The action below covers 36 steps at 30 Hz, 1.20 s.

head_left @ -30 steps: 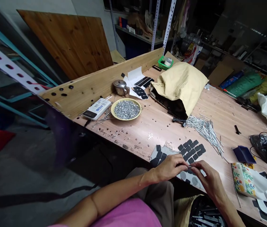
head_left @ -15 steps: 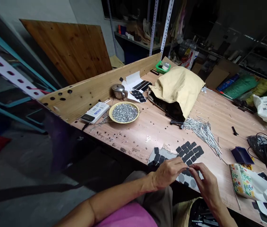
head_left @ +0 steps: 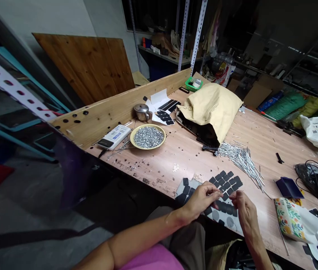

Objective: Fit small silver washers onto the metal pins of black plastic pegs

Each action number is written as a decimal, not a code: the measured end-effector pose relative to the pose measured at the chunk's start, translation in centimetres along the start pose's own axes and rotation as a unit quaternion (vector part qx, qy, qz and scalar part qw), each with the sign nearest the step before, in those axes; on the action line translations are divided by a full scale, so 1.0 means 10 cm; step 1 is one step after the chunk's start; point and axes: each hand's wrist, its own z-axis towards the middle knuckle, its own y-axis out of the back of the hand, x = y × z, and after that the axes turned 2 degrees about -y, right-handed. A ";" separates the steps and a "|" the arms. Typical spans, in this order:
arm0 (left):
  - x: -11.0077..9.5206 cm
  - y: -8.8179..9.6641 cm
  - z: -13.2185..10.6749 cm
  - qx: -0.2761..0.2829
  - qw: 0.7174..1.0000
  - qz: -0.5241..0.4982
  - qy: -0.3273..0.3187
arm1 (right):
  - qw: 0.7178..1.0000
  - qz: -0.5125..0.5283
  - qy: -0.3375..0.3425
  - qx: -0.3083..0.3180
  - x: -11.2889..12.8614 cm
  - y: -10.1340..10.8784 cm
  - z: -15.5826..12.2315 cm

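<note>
My left hand [head_left: 204,198] is over the near table edge, thumb and fingertips pinched together. Whatever they pinch is too small to make out. A short gap to the right, my right hand [head_left: 244,208] has its fingers curled in; its contents cannot be made out either. Beneath both hands lies a pale backing sheet [head_left: 195,184] with dark round and rounded-square stickers. Black rounded-square pads [head_left: 226,180] sit in rows just beyond my fingers. A heap of thin metal rods [head_left: 241,159] lies further back. Small silvery rings [head_left: 175,167] are scattered to the left.
A yellow bowl [head_left: 147,137] of tiny metal parts stands by a white digital scale [head_left: 115,137] and a lidded metal cup [head_left: 142,111]. A large tan sack [head_left: 212,107] holds black parts. To the right are a blue tray [head_left: 289,187] and a flowered tissue pack [head_left: 290,219].
My hands, fingertips meeting before, have moved apart. The right hand has shifted slightly right and its fingers curled; the left has rotated and drawn back a little. The camera view has tilted slightly.
</note>
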 end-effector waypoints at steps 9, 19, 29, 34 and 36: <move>0.07 -0.13 0.17 -0.100 0.972 -0.196 0.087 | 0.929 0.314 -0.191 0.036 -0.12 -0.54 -0.18; 0.23 -0.06 0.29 -0.149 0.976 -0.078 0.136 | 0.969 -0.194 0.089 -0.125 -1.02 -0.04 0.31; 0.22 -0.05 0.37 -0.184 0.980 -0.032 0.076 | 0.843 -0.354 0.397 0.080 -1.51 0.02 0.38; 0.20 -0.03 0.41 -0.177 0.982 -0.024 0.062 | 0.895 -0.353 0.271 0.028 -1.54 0.09 0.53; 0.21 -0.02 0.42 -0.182 0.981 -0.022 0.063 | 0.887 -0.314 0.326 0.092 -1.53 0.05 0.54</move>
